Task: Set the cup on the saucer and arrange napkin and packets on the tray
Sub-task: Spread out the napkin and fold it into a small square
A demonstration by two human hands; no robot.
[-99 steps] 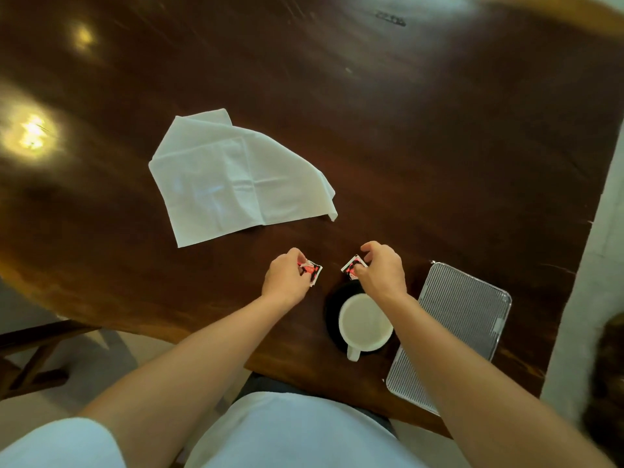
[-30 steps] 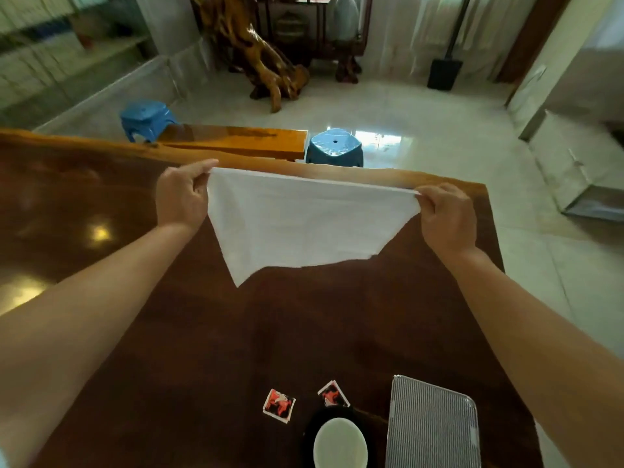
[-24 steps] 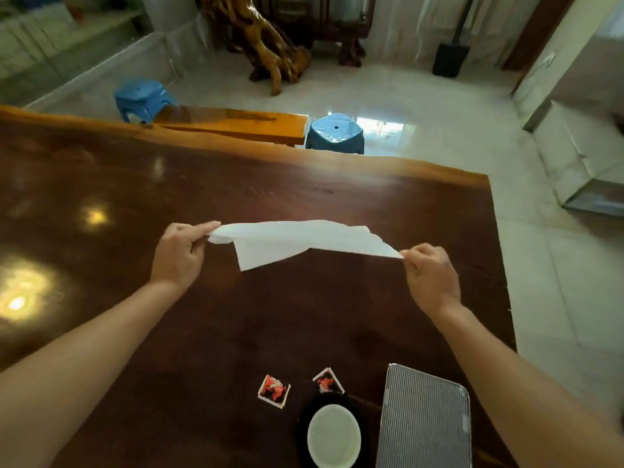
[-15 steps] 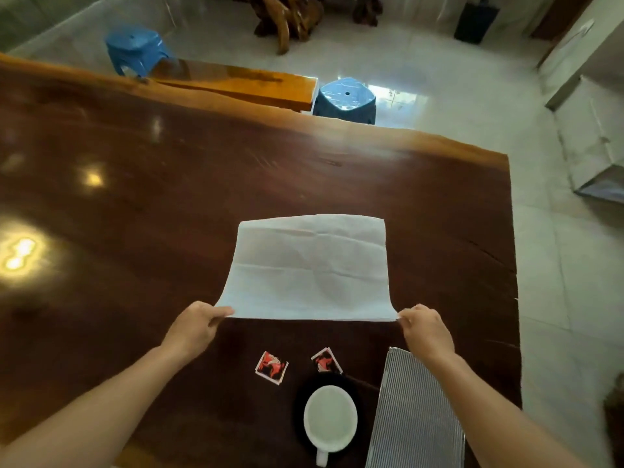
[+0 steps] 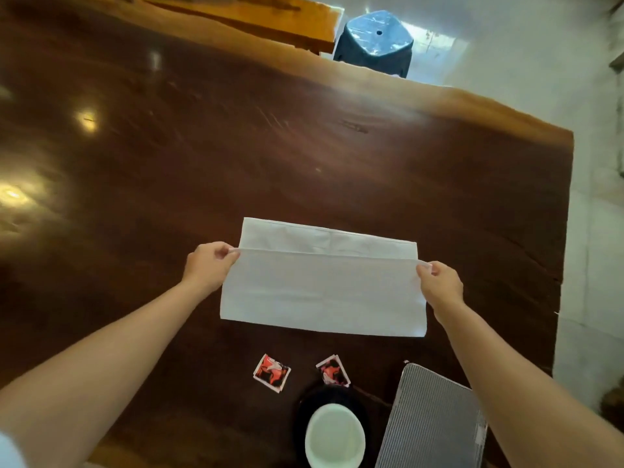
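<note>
While the near edge of the white napkin is being carried over toward the far edge, both hands grip it by its corners: the left hand pinches the left corner between thumb and fingers, and the right hand pinches the right corner likewise. Holding both corners keeps the moving edge taut and straight, which appears intended to give an even fold. A strip of the lower layer shows beyond the lifted edge, so the fold is judged incomplete. The napkin lies on the dark wooden table, well clear of the ribbed metal tray, which sits bare at the near right. Two red-and-black packets rest flat on the table between napkin and cup, apart from each other and not on the tray. The white cup already stands on the black saucer, beside the tray. Remaining work, on this evidence: finish folding, then load napkin and packets.
</note>
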